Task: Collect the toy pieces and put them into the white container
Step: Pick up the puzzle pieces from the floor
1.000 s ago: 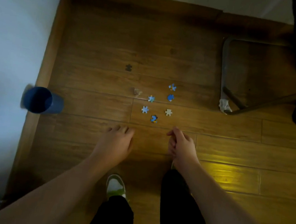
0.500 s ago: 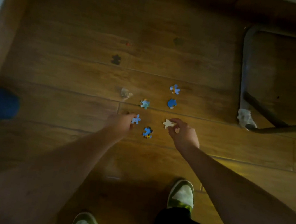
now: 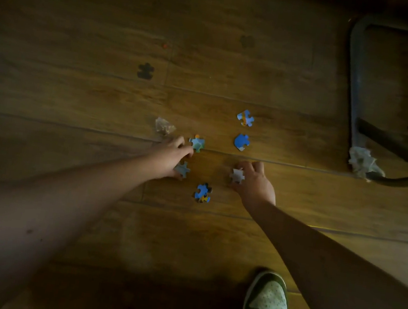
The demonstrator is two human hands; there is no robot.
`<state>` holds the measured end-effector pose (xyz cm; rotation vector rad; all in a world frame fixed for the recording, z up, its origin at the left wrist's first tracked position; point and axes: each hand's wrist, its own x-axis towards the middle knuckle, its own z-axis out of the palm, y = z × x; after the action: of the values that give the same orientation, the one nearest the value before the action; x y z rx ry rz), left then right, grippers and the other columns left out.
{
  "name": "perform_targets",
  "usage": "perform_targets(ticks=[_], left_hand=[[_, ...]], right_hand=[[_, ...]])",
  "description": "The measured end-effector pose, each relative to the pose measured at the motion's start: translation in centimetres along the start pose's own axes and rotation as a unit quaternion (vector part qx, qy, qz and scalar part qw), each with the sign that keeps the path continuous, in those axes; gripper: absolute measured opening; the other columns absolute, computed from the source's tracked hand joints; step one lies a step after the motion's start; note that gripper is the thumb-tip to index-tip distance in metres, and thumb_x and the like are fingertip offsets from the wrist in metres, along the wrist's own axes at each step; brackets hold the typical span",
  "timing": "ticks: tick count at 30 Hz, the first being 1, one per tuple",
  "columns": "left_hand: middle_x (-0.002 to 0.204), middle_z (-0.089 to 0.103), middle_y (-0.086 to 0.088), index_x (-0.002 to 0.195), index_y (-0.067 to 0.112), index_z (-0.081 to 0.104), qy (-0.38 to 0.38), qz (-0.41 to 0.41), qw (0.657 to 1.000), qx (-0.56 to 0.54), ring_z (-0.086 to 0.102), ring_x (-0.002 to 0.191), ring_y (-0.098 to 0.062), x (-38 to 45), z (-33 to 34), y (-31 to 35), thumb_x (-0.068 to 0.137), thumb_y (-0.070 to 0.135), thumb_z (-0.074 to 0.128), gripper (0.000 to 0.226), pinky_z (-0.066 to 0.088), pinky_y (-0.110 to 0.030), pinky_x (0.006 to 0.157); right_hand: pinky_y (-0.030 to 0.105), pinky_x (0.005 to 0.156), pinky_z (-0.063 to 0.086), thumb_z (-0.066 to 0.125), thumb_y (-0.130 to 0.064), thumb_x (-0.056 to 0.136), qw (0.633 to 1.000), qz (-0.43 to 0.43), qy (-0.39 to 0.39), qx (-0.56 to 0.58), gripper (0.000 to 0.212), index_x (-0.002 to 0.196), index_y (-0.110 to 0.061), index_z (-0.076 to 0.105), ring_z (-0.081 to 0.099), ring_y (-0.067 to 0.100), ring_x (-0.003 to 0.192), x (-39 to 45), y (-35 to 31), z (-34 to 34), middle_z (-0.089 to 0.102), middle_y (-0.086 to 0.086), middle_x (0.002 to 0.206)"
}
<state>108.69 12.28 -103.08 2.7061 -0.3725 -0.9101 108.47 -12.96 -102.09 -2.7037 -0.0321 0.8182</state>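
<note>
Head view
Left hand [image 3: 171,156]: on the wooden floor [image 3: 85,22], fingers curled round a pale blue piece [image 3: 182,169] at its near edge; fingertips just short of the teal piece [image 3: 197,143].
Right hand [image 3: 255,180]: fingers and thumb pinch a white piece [image 3: 237,175], which lies at the floor right of the pale blue piece.
Blue-yellow piece [image 3: 203,193]: flat on the floor, between the two hands and nearer the camera than the white piece, free of both.
Blue piece [image 3: 241,142]: beyond the white piece, apart from the right hand.
Striped piece [image 3: 245,117]: just beyond the blue piece, in line with it.
Dark piece [image 3: 145,71]: well beyond and left of the white piece, alone.
Crumpled wrapper [image 3: 163,126]: just beyond the left hand, left of the teal piece.
Chair frame [image 3: 353,96]: far right of the white piece, with a wad of paper [image 3: 364,163] at its near corner.
Shoe [image 3: 268,299]: near edge, below the right forearm.
White container: not seen in this view.
</note>
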Motion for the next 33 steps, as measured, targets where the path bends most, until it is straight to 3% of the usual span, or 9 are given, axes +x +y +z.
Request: perform_targets(ticks=[3, 8, 10, 13, 15, 20, 25, 29, 33], left_hand=[[0.122, 0.039, -0.001, 0.119, 0.022, 0.049, 0.009, 0.015, 1.000, 0.010, 0.043, 0.106, -0.018, 0.0, 0.2, -0.1, 0.074, 0.031, 0.080, 0.056, 0.044, -0.035, 0.082], [0.104, 0.054, 0.001, 0.102, 0.020, 0.049, -0.026, 0.023, 0.999, -0.015, 0.052, 0.090, -0.016, 0.0, -1.1, 0.1, 0.074, 0.029, 0.079, 0.042, 0.048, -0.038, 0.074], [0.096, 0.060, 0.001, 0.096, 0.025, 0.048, -0.027, 0.028, 0.999, -0.021, 0.055, 0.081, -0.015, -0.2, -1.7, 0.0, 0.078, 0.030, 0.076, 0.034, 0.050, -0.038, 0.069], [0.093, 0.055, 0.006, 0.106, 0.022, 0.054, -0.028, 0.021, 0.997, -0.066, 0.052, 0.081, -0.012, -0.6, -2.9, -0.1, 0.081, 0.023, 0.075, 0.033, 0.041, -0.026, 0.061], [0.096, 0.060, 0.003, 0.112, 0.020, 0.057, -0.014, 0.018, 0.997, -0.073, 0.056, 0.080, -0.014, -0.7, -3.8, -0.1, 0.081, 0.025, 0.074, 0.035, 0.042, -0.028, 0.063], [0.102, 0.064, 0.003, 0.125, 0.026, 0.054, 0.033, 0.002, 0.997, -0.075, 0.062, 0.086, -0.017, -0.2, -5.0, -0.4, 0.083, 0.023, 0.073, 0.047, 0.048, -0.032, 0.069], [0.096, 0.062, 0.006, 0.130, 0.025, 0.050, 0.048, -0.012, 0.995, -0.091, 0.060, 0.084, -0.014, 1.3, -4.7, -0.3, 0.081, 0.021, 0.074, 0.054, 0.042, -0.028, 0.063], [0.096, 0.062, 0.010, 0.129, 0.027, 0.051, 0.069, -0.014, 0.995, -0.069, 0.056, 0.085, -0.012, 2.5, -4.9, 0.8, 0.082, 0.026, 0.074, 0.053, 0.046, -0.035, 0.073], [0.111, 0.065, 0.002, 0.129, 0.029, 0.051, 0.066, -0.041, 0.994, -0.070, 0.058, 0.097, -0.019, 3.7, -4.8, 1.6, 0.081, 0.030, 0.074, 0.053, 0.050, -0.047, 0.084]], right_hand=[[0.038, 0.076, 0.049, 0.072, -0.035, 0.079, 0.999, 0.005, -0.027, -0.036, 0.060, 0.131, -0.019, 0.047, 0.057, 0.025, 0.105, 1.0, -0.5, -0.6, 0.043, 0.001, 0.129], [0.033, 0.066, 0.046, 0.074, -0.033, 0.076, 0.998, -0.004, -0.033, 0.055, 0.029, 0.095, -0.021, 0.056, 0.060, 0.020, 0.083, 1.0, -0.6, -1.8, 0.063, -0.002, 0.091], [0.029, 0.065, 0.047, 0.078, -0.027, 0.074, 0.994, -0.011, -0.046, 0.097, 0.029, 0.099, -0.022, 0.062, 0.060, 0.016, 0.082, 0.7, -1.4, -2.0, 0.063, -0.005, 0.089], [0.021, 0.058, 0.045, 0.079, -0.021, 0.074, 0.987, -0.032, -0.108, 0.117, 0.036, 0.107, -0.023, 0.064, 0.058, 0.004, 0.075, -0.1, -3.1, -1.5, 0.061, -0.015, 0.084], [0.019, 0.057, 0.043, 0.081, -0.021, 0.072, 0.984, -0.053, -0.134, 0.103, 0.041, 0.108, -0.025, 0.063, 0.057, 0.004, 0.076, -0.8, -4.3, -0.8, 0.057, -0.019, 0.081], [0.035, 0.078, 0.054, 0.077, -0.029, 0.077, 0.985, -0.072, -0.152, 0.044, 0.052, 0.123, -0.025, 0.054, 0.063, 0.022, 0.099, -2.2, -5.6, 2.0, 0.065, 0.001, 0.109], [0.035, 0.076, 0.051, 0.074, -0.030, 0.080, 0.987, -0.083, -0.132, -0.037, 0.056, 0.128, -0.025, 0.045, 0.062, 0.026, 0.105, -2.7, -5.4, 2.9, 0.063, 0.006, 0.121], [0.041, 0.080, 0.054, 0.073, -0.031, 0.081, 0.985, -0.082, -0.113, -0.100, 0.067, 0.137, -0.022, 0.036, 0.060, 0.030, 0.111, -3.1, -5.6, 3.1, 0.047, 0.007, 0.136], [0.038, 0.077, 0.056, 0.074, -0.037, 0.079, 0.986, -0.075, -0.071, -0.128, 0.069, 0.136, -0.019, 0.038, 0.062, 0.029, 0.102, -3.5, -5.4, 3.4, 0.038, 0.008, 0.132]])
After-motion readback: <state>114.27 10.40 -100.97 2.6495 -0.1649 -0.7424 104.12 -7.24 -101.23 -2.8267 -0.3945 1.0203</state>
